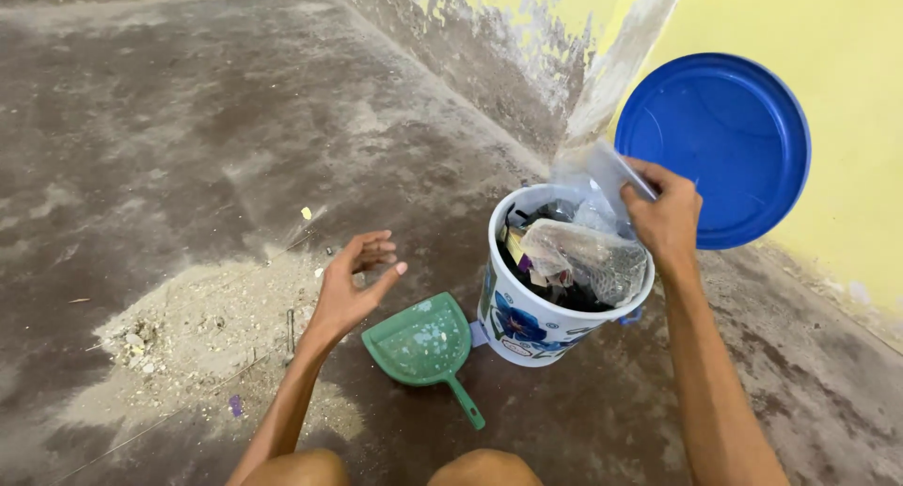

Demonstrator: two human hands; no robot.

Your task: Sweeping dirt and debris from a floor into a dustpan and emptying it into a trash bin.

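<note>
My right hand (666, 213) is raised over a white bucket (527, 321) with a blue flower print, pinching a clear plastic bag (602, 171) above it. The bucket is stuffed with crumpled plastic wrappers and dark rubbish (576, 255). My left hand (353, 284) hovers open, palm up, with nothing in it, just left of a green dustpan (423, 345) lying on the floor against the bucket. The dustpan holds a few pale specks.
A round blue lid (724, 147) leans against the yellow wall behind the bucket. A heap of sandy dust and small debris (202, 331) lies on the dark concrete floor to the left. The peeling wall corner (527, 63) runs behind. My knees show at the bottom edge.
</note>
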